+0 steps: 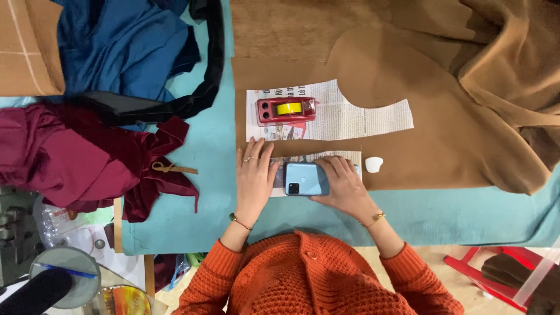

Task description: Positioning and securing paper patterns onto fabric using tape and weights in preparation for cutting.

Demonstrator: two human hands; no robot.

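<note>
My left hand [254,178] lies flat, fingers together, on a strip of newspaper pattern [279,172] at the near edge of brown fabric [408,140]. My right hand [344,185] rests on the same strip with its fingers against a light blue phone [304,178] that lies face down between the hands. A larger newspaper pattern piece [350,116] lies just beyond, weighted by a red tape dispenser [286,110] with a yellow roll. A small white piece of tailor's chalk [373,164] sits to the right of my right hand.
The work lies on a teal cloth-covered table [466,213]. Maroon velvet [76,157], blue fabric [122,46] and a black strip [198,96] are heaped at the left. A red stool [484,271] stands at the lower right, a round lamp or mirror [64,283] at the lower left.
</note>
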